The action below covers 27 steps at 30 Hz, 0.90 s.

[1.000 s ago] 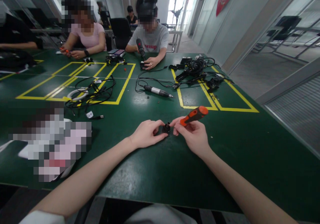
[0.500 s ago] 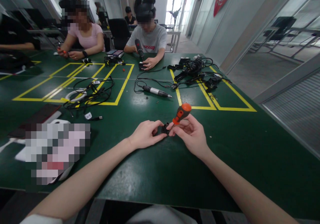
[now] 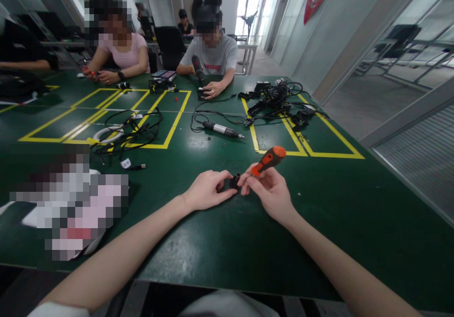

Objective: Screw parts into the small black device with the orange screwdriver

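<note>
Dark part in left pinch, screwdriver in right

Small dark part sits at the left hand's fingertips, low over the green table, between the two hands; it lies to the right of the left palm and just beside the right fingertips; whether those touch it, cannot tell. One such part; one hand screwdriver, orange and dark handle; two hands at work; one pen-shaped power tool, lying beyond the hands, its cord trailing behind; two larger cable clusters, a loose tangle at left and a thicker heap at right, both over yellow tape lines; one white tag near the tangle. Across the table, one co-worker in a grey shirt with one upright dark driver.

Left hand: closed in a pinch on the part, index finger arched on the far side, thumb nearer the wearer; forearm slants in from lower left. Right hand: fingers closed about the screwdriver's lower end, handle standing clear above them, tilted up to the right; tip hidden by the fingers; forearm reaches in from lower right.
</note>
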### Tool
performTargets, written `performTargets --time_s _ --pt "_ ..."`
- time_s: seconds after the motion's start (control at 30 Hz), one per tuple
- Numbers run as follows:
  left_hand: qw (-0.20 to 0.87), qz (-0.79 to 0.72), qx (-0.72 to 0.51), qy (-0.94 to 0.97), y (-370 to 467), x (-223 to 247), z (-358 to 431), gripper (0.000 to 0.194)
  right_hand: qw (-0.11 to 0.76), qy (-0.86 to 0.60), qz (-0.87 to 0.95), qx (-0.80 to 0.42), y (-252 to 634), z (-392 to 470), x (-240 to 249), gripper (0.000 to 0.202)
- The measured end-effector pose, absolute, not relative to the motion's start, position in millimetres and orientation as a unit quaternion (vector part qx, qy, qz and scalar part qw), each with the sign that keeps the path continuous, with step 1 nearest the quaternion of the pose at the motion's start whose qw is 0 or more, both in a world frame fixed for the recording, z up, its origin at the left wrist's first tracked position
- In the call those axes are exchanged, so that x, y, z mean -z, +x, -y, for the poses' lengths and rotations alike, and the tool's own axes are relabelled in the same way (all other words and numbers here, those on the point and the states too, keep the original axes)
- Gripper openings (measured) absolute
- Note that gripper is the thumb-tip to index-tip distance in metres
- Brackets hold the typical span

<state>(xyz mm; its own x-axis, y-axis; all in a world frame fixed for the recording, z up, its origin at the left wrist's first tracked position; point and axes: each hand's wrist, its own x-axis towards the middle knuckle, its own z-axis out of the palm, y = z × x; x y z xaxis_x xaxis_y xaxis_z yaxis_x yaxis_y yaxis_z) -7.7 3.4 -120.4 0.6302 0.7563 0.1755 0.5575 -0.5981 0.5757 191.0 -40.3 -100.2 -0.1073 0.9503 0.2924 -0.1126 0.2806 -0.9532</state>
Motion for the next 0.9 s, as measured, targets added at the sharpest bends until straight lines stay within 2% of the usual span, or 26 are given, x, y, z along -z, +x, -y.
performTargets --time_s 0.43,0.63,0.9 --pt "0.236 -0.379 -0.205 0.871 -8.0 120.2 -3.2 0.022 0.551 -0.361 0.59 -0.467 194.1 37.9 100.3 0.035" --pt "0.237 -0.376 -0.205 0.872 -7.7 119.5 -3.1 0.022 0.518 -0.372 0.631 -0.442 195.4 39.9 93.6 0.034" --pt "0.232 -0.383 -0.199 0.872 -8.0 119.8 -2.3 0.024 0.557 -0.387 0.578 -0.454 189.8 41.6 98.5 0.038"
